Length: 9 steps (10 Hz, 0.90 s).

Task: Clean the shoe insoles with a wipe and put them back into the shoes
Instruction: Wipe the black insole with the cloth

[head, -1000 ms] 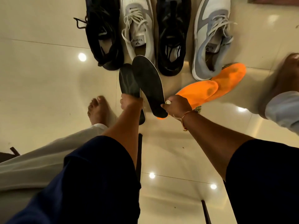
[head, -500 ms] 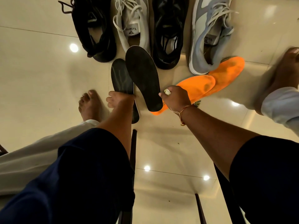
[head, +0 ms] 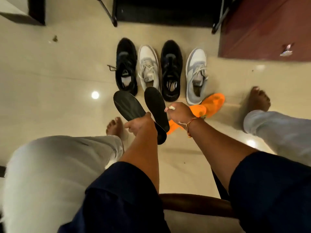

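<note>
Four shoes stand in a row on the floor: a black shoe (head: 126,68), a white shoe (head: 149,68), a second black shoe (head: 171,71) and a grey-and-white shoe (head: 196,76). My left hand (head: 141,123) grips a black insole (head: 127,105) near its heel, toe pointing up-left. A second black insole (head: 156,106) lies beside it, its heel end overlapping the first below my hand. My right hand (head: 180,113) pinches a small white wipe (head: 170,107) against that insole's right edge. Two orange insoles (head: 213,101) lie on the floor behind my right hand.
My bare feet rest on the tiles at the left (head: 116,125) and the right (head: 259,98). A maroon rug (head: 264,27) lies at the far right, dark furniture legs (head: 107,12) at the back. A wooden chair edge (head: 193,204) is between my knees. A small wrapper (head: 286,51) sits on the rug.
The view has pulled back, showing the whole shoes and the furniture. My left hand has swung its insole out to the left, away from the second one. My right hand moved up its edge.
</note>
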Motion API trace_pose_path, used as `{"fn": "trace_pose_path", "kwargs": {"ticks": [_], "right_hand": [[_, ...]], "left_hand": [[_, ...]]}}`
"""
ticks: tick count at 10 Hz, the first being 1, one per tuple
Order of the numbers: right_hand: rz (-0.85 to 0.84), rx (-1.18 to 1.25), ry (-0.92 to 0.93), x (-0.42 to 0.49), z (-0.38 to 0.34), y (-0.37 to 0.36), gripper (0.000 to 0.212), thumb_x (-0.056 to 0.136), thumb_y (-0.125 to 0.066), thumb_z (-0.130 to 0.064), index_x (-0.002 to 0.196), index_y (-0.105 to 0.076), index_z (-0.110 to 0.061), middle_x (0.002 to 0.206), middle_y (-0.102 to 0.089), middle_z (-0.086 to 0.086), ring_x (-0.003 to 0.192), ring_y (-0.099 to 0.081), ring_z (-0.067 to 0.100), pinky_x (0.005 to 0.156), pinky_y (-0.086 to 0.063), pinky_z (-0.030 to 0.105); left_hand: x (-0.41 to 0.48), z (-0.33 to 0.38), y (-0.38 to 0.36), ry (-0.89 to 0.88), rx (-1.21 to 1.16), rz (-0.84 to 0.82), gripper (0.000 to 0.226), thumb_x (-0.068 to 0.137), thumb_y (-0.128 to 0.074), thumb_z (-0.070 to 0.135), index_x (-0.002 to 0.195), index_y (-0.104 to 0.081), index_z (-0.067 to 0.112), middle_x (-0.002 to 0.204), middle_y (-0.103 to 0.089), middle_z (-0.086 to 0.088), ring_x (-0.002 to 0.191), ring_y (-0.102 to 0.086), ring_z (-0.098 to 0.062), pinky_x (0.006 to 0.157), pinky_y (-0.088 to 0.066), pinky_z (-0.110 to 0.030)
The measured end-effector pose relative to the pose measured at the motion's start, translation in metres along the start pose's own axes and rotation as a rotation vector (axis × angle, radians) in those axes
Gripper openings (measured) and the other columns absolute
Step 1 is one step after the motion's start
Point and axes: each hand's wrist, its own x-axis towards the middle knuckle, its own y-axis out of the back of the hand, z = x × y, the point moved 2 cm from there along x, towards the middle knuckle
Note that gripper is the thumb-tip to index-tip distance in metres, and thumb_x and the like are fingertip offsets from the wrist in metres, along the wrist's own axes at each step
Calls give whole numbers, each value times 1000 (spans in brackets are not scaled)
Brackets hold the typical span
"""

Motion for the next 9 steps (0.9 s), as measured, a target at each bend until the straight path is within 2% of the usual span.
{"fn": "trace_pose_path", "kwargs": {"ticks": [1, 2, 3, 4, 5, 6, 7, 8, 9], "right_hand": [[43, 11, 127, -55, -44, 32, 42, 101, -53, -35, 96, -70, 3, 94, -69, 20, 91, -62, 36, 79, -47, 42], [105, 148, 213, -112, -67, 56, 39, 99, -56, -34, 97, -71, 1, 91, -71, 18, 84, -63, 31, 77, -49, 38], [131, 289, 270, -173, -77, 72, 28, 98, -60, -30, 95, -72, -4, 76, -68, 8, 66, -59, 19, 60, -45, 24], [161, 326, 343, -225, -82, 80, 14, 95, -65, -26, 98, -73, -14, 83, -70, 0, 74, -62, 8, 64, -48, 18], [276, 299, 404, -261, -88, 88, 6, 92, -68, -22, 92, -72, -18, 85, -68, 1, 77, -61, 13, 69, -50, 25], [386, 314, 382, -279, -91, 94, 14, 87, -74, -28, 94, -62, -24, 82, -60, -4, 69, -55, 10, 55, -41, 23], [412, 343, 377, -295, -91, 94, 28, 85, -76, -31, 106, -60, -22, 91, -60, -3, 75, -57, 7, 55, -41, 20], [416, 367, 413, -304, -88, 95, 26, 86, -76, -27, 108, -64, -19, 98, -65, 2, 80, -61, 10, 58, -43, 19], [406, 419, 413, -308, -82, 93, 22, 86, -76, -23, 105, -67, -15, 94, -67, 5, 77, -62, 13, 54, -45, 17]], "left_hand": [[-57, 32, 26, -110, -204, -80, 87, 88, -76, 32, 152, -24, 6, 154, -35, -22, 139, -40, -42, 113, -37, -49], [-93, 40, 53, -271, -375, -219, 86, 73, -90, 30, 130, -29, 12, 132, -49, -17, 118, -54, -38, 104, -48, -48], [-130, 48, 78, -480, -439, -339, 86, 71, -92, 28, 129, -31, 13, 129, -52, -13, 115, -56, -33, 103, -50, -46], [-167, 43, 103, -619, -426, -434, 81, 73, -90, 31, 128, -32, 18, 124, -55, -9, 112, -58, -30, 102, -52, -46], [-195, 29, 126, -709, -435, -512, 78, 73, -90, 33, 128, -35, 22, 117, -57, -5, 107, -61, -26, 97, -55, -46], [-212, 19, 140, -732, -488, -560, 64, 81, -84, 26, 126, -39, 20, 120, -58, -6, 106, -63, -25, 95, -57, -47], [-227, 11, 155, -770, -566, -650, 49, 90, -75, 18, 128, -44, 15, 115, -64, -7, 103, -67, -27, 91, -58, -52], [-238, 5, 164, -793, -603, -783, 34, 91, -74, 15, 120, -56, 14, 111, -70, -9, 101, -71, -27, 91, -58, -51], [-246, -6, 166, -754, -640, -939, 19, 93, -71, 12, 111, -64, 13, 103, -76, -8, 97, -73, -23, 84, -61, -40]]}}
